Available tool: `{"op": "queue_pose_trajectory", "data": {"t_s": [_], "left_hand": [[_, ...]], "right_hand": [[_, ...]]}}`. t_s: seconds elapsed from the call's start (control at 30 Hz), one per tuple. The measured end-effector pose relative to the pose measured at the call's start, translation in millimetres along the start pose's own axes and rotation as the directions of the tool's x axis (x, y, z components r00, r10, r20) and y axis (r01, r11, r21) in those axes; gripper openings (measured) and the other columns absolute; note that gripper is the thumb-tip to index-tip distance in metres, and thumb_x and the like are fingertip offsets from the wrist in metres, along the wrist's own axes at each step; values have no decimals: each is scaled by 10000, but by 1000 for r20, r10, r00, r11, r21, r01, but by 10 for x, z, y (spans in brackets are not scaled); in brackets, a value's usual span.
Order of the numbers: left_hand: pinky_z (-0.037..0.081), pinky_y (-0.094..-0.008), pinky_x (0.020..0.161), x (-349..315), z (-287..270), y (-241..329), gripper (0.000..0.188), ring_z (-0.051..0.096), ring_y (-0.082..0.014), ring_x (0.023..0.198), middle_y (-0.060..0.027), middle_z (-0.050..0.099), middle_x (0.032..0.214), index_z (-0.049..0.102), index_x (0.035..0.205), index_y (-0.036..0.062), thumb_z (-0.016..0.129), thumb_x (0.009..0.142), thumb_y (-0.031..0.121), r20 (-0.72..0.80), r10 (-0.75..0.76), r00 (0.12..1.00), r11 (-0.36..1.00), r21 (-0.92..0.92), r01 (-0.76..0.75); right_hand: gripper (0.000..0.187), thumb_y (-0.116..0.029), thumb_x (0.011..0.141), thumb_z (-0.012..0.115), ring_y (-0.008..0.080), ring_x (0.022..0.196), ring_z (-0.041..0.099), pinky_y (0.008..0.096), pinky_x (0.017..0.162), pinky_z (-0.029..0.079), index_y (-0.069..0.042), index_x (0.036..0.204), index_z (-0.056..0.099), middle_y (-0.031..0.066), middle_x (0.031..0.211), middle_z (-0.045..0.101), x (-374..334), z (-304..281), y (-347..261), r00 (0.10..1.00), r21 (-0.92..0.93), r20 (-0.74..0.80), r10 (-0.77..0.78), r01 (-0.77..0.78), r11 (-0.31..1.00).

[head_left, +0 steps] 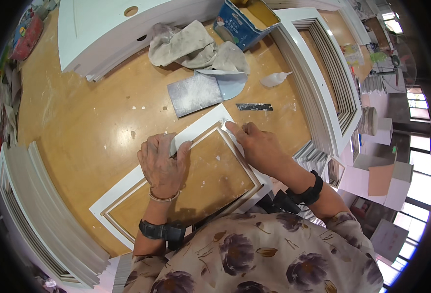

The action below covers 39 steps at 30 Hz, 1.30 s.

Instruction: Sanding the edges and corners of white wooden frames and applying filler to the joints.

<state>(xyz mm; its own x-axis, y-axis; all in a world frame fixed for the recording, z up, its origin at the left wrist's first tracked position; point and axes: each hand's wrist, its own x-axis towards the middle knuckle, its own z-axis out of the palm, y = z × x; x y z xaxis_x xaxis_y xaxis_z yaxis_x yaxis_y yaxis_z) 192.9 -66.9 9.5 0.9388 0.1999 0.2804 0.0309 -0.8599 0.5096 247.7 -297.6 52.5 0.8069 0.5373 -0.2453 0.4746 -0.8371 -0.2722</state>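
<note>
A white rectangular frame [123,190] with an open middle lies at a slant on the table before me. My left hand [163,166] is closed over its far left rail. Between thumb and fingers shows part of a small light-grey block [173,148], mostly hidden. At the frame's far corner my right hand [260,148] presses the index finger and thumb to the inner groove, other fingers curled. A bit of white shows under that fingertip, too small to name. Beyond the corner lie a grey sanding sheet [193,95] dusted white and a dark flat strip [254,107].
The tan tabletop [88,132] carries a crumpled grey cloth [186,46], a blue tin [245,24] and a white squeeze bottle [275,79]. Stacked white frames stand at right [318,73] and left [44,210]. A white panel [98,34] stands at the back.
</note>
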Motion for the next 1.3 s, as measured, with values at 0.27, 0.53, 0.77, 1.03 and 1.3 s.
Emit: {"op": "queue_pose_trajectory", "data": {"t_s": [0.27, 0.53, 0.77, 1.03, 1.3], "left_hand": [[413, -395, 791, -3, 5, -2, 358, 544, -273, 852, -76, 605, 903, 661, 984, 91, 750, 800, 385, 15, -5, 1000, 1000, 13, 5], [411, -398, 799, -20, 0, -12, 370, 547, -282, 867, -81, 598, 890, 662, 987, 93, 744, 804, 403, 19, -15, 1000, 1000, 0, 15], [408, -394, 802, -26, -31, 25, 358, 544, -280, 870, -82, 602, 905, 663, 992, 86, 746, 807, 382, 33, -21, 999, 1000, 20, 20], [408, -391, 804, -22, -20, 14, 358, 542, -275, 868, -85, 610, 913, 667, 985, 84, 761, 791, 370, 22, -23, 999, 1000, -3, 23], [409, -385, 797, -4, -5, 34, 364, 539, -268, 860, -84, 607, 899, 672, 991, 79, 764, 792, 369, 46, -35, 998, 999, 16, 34]], "right_hand": [[533, -89, 843, 592, 338, 702, 656, 422, 619, 542, -75, 1362, 473, 182, 895, 588, -50, -225, -11, 992, -2, 128, 9, -9, 1000], [567, -21, 833, 534, 352, 658, 618, 421, 592, 521, -172, 1377, 484, 159, 869, 591, -54, -65, 25, 1000, -25, 13, -7, 8, 1000], [434, -93, 968, 481, 221, 566, 608, 336, 539, 508, -133, 1400, 459, 111, 701, 583, -9, -230, 236, 959, 549, 282, -33, -133, 825], [405, -94, 973, 435, 207, 593, 604, 347, 619, 507, -152, 1364, 527, 122, 693, 600, 323, -80, 458, 971, 628, 227, 78, -207, 750], [444, -66, 913, 549, 248, 825, 601, 363, 733, 486, -242, 1319, 592, 93, 852, 588, 241, 4, 497, 972, 585, 225, -71, -77, 807]]}}
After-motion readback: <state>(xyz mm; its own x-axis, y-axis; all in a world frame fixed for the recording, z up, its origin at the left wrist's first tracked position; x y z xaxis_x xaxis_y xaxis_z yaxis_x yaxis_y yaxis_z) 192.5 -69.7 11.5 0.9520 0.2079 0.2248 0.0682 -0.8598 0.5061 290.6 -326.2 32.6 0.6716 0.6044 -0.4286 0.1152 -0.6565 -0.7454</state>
